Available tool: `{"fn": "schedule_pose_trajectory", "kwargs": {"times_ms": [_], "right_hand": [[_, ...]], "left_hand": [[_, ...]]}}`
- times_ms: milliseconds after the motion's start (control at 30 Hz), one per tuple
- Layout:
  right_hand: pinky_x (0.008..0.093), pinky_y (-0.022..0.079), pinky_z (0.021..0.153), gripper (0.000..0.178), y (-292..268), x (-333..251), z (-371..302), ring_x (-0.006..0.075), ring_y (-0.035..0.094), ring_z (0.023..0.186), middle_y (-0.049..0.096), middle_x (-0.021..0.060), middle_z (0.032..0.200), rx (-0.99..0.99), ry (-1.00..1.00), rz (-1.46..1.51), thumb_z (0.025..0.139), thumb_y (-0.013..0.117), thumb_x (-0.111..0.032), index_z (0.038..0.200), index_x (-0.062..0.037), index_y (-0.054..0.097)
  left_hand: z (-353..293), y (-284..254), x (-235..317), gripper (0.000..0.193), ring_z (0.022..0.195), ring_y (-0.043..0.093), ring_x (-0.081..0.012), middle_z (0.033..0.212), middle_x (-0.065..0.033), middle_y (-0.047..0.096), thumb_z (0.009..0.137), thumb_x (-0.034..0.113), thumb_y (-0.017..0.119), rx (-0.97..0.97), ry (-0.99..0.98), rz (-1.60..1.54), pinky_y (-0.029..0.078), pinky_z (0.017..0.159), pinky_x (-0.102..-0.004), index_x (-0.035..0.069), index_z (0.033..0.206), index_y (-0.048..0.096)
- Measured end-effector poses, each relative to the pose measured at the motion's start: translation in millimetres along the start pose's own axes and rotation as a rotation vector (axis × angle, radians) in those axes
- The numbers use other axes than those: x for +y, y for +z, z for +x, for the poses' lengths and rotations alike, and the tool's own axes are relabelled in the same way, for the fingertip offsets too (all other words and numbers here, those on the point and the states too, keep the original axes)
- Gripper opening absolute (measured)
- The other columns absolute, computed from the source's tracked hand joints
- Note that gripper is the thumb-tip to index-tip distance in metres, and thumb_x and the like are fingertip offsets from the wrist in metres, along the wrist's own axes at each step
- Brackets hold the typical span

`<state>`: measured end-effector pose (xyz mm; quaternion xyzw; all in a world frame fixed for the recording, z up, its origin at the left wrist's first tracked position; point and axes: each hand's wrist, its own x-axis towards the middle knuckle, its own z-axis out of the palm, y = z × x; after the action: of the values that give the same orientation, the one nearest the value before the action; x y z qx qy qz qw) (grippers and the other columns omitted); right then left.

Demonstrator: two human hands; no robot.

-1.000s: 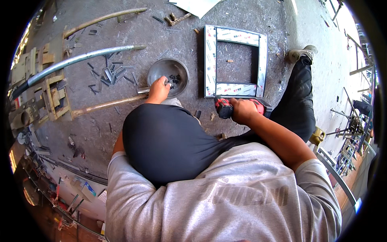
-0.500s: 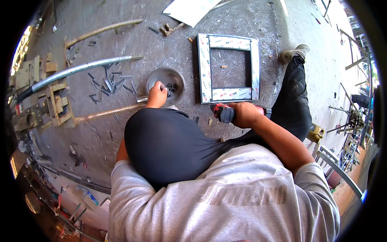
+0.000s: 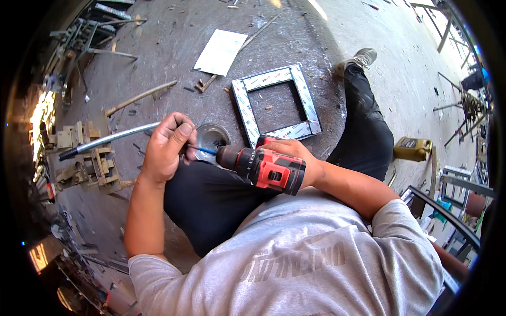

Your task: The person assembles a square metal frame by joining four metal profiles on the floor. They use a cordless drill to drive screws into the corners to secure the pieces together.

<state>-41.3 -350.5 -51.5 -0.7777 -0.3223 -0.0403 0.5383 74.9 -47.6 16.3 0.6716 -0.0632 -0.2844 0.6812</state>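
One drill [image 3: 279,171] gripped, left fingers [image 3: 182,132] at bit [image 3: 207,150]

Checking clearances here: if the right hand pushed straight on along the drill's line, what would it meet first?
Most likely the left hand: the drill in the right hand aims its blue bit toward that hand, though depth and contact are unclear.
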Motion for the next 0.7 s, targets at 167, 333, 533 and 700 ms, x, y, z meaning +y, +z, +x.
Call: {"fn": "schedule_pose_trajectory", "kwargs": {"times_ms": [167, 333, 533, 700], "right_hand": [[0.0434, 0.059, 0.081, 0.065, -13, -21, -29, 0.0371, 0.071, 0.091, 0.070, 0.0187, 0.114, 0.118, 0.012, 0.002, 0.065, 0.088, -0.025, 0.121, 0.0006, 0.068], [0.0390, 0.059, 0.076, 0.059, -21, -23, -48, 0.0328, 0.073, 0.086, 0.071, 0.0148, 0.105, 0.215, 0.043, 0.019, 0.070, 0.090, -0.022, 0.120, 0.0002, 0.068], [0.0383, 0.057, 0.073, 0.041, -27, -17, -56, 0.0313, 0.069, 0.081, 0.069, 0.0103, 0.095, 0.227, 0.065, -0.008, 0.077, 0.087, -0.018, 0.110, -0.0061, 0.068], [0.0380, 0.055, 0.073, 0.031, -27, -9, -69, 0.0308, 0.066, 0.078, 0.067, 0.0101, 0.092, 0.270, 0.116, 0.091, 0.075, 0.081, -0.007, 0.103, -0.0059, 0.068]], "left_hand": [[-12, 63, 9, 0.020, 0.062, 0.067, -0.0146, 0.087, -0.0080, 0.070, 0.109, 0.030, 0.059, -0.049, -0.075, -0.380, 0.051, 0.048, -0.0268, 0.011, 0.108, 0.059], [-16, 92, 2, 0.021, 0.074, 0.075, -0.0192, 0.099, -0.0141, 0.075, 0.112, 0.030, 0.054, 0.015, -0.048, -0.555, 0.062, 0.059, -0.0320, 0.011, 0.109, 0.061], [-3, 109, -8, 0.024, 0.078, 0.075, -0.0205, 0.103, -0.0160, 0.076, 0.112, 0.032, 0.052, 0.080, -0.039, -0.623, 0.064, 0.066, -0.0329, 0.011, 0.110, 0.062], [14, 115, -26, 0.023, 0.077, 0.076, -0.0208, 0.105, -0.0182, 0.076, 0.112, 0.032, 0.052, 0.079, -0.064, -0.614, 0.064, 0.066, -0.0330, 0.012, 0.108, 0.062]]}}
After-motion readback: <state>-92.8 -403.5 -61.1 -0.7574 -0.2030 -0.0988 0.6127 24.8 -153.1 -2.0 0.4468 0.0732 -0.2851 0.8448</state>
